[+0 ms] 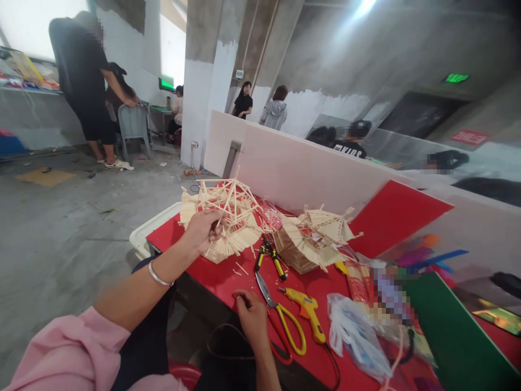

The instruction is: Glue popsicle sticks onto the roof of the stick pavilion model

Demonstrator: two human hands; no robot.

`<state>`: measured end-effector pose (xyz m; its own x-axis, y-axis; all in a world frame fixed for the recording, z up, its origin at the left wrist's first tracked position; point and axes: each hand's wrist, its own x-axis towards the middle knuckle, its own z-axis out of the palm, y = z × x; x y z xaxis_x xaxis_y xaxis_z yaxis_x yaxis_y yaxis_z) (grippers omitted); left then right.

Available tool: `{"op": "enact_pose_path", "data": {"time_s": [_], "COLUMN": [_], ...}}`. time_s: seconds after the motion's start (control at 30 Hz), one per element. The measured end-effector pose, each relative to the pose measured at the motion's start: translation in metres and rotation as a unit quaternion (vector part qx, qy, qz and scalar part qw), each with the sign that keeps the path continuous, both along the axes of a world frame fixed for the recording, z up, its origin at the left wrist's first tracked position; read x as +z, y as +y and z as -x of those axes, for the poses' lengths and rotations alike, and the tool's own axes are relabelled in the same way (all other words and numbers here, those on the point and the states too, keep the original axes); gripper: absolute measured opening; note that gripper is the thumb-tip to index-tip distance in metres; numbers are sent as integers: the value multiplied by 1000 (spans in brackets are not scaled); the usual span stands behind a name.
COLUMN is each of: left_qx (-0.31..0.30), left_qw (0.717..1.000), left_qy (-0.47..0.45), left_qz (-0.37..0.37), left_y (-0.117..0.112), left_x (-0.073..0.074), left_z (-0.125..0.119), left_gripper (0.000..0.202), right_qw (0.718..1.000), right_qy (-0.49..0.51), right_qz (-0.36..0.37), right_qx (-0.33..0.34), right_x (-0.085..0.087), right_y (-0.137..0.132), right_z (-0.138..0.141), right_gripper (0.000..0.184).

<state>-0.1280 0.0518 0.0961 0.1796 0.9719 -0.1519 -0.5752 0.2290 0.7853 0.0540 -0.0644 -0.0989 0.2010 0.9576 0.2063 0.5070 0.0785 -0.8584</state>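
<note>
My left hand [202, 229] is closed on the edge of a model roof built from thin wooden sticks [228, 217], which rests on the red table [228, 277]. My right hand [251, 314] lies at the table's near edge with its fingers curled in a pinch; what they hold is too small to make out. Just right of that hand are yellow-handled scissors [280, 315] and a yellow glue gun [307, 312]. A second stick model [313, 239] stands behind them, with black and yellow pliers [268, 256] between the two models.
A clear plastic bag [356, 336] and coloured sheets [423, 258] lie on the right. A white partition [305, 168] runs behind the table, with a red board [394, 214] leaning on it. A white tray [148, 233] sits at the table's left. Other people stand and sit beyond.
</note>
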Motion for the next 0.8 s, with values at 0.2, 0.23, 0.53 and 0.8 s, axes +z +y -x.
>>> {"op": "enact_pose_path", "data": {"time_s": [0.2,0.23,0.53,0.8], "left_qx": [11,9,-22,-28], "left_qw": [999,999,997,997], "left_qy": [36,42,44,7], "left_qz": [18,24,63,67], "left_y": [-1,-1,-4,-1], "left_x": [4,6,22,23], "left_z": [-1,-1,2,4], "left_gripper": [17,19,31,26], "right_qw": [1000,1000,1000,1000], "right_qy": [1,1,4,-7], "right_qz": [0,0,-2,-9], "right_qx": [8,9,13,20], "right_x": [1,1,2,2], "right_y": [0,-1,-1,-2], "right_z": [1,1,4,3], "right_gripper": [23,23,23,23]}}
